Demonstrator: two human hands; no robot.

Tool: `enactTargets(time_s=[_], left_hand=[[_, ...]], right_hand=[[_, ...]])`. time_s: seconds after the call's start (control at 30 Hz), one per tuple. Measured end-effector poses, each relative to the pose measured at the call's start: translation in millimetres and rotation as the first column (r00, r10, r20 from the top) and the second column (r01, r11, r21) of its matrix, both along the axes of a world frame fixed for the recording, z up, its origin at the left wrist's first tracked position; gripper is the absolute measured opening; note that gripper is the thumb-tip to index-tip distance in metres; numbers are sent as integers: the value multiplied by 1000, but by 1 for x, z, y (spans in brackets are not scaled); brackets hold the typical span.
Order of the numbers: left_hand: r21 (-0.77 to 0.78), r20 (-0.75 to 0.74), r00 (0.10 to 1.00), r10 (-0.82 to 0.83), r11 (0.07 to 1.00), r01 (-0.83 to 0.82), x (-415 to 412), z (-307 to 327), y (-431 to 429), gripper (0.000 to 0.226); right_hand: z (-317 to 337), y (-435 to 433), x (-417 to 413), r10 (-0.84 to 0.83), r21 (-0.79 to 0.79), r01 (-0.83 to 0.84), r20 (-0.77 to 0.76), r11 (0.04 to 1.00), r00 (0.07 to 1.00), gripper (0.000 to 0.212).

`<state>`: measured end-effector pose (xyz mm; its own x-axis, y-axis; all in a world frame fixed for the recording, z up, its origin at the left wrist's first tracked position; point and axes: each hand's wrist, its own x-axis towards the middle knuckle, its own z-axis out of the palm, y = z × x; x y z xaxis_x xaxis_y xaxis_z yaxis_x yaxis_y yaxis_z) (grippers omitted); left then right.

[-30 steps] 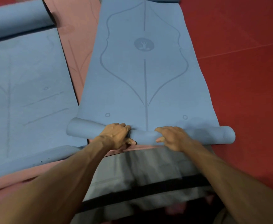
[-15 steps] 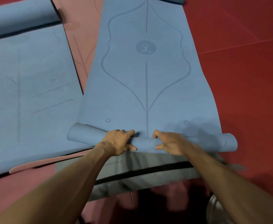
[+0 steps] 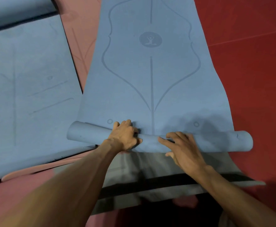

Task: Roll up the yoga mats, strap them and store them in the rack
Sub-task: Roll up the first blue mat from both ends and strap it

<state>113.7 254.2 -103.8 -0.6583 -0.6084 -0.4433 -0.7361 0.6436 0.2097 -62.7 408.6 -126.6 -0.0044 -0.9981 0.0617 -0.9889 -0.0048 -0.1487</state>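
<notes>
While half-rolled, one blue mat [image 3: 125,95]: left fingers [image 3: 127,124] around it, right fingers [image 3: 175,135] flat atop.

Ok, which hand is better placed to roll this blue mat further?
Left, probably: the left hand curls over the roll into the crease, while the right hand only rests loosely on top.

Two hands [image 3: 124,136] [image 3: 185,150], two blue mats [image 3: 150,89] [image 3: 27,99] — one pink [image 3: 81,38], one grey [image 3: 150,167].

No legible txt; yoga-figure emblem [image 3: 150,39] on blue mat [image 3: 127,95]
</notes>
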Motion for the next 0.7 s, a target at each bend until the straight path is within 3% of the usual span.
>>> enactTargets(time_s=[0.13, 0.23, 0.27, 0.37, 0.5, 0.6, 0.7], left_hand=[[11, -93, 992, 91, 996, -90, -2, -2, -3, 33], [-64, -129, 991, 42, 997, -51, -1, -2, -2, 24], [-106, -156, 987, 22, 994, -39, 0, -2, 0, 32], [-186, -207, 977, -43, 983, 4, 6, -1, 3, 62], [-202, -222, 963, -150, 974, 105, 19, -2, 3, 55], [-241, -189, 959, -209, 957, 161, 20, -7, 3, 55], [-196, -211, 954, -212, 966, 171, 14, -6, -6, 57]], right_hand=[[1, -14, -5, -58, -6, 59, 75, 998, 996, 68], [-1, -22, -10, -88, 33, 84, 141, 996, 986, 69], [1, -26, -13, -89, 52, 82, 153, 995, 984, 66], [16, -46, -22, -90, 255, 39, 191, 966, 977, 50], [25, -78, -40, -140, 551, -3, 217, 835, 966, 47], [21, -95, -47, -151, 626, -72, 295, 776, 944, 49], [17, -100, -50, -151, 624, -81, 309, 777, 939, 51]])
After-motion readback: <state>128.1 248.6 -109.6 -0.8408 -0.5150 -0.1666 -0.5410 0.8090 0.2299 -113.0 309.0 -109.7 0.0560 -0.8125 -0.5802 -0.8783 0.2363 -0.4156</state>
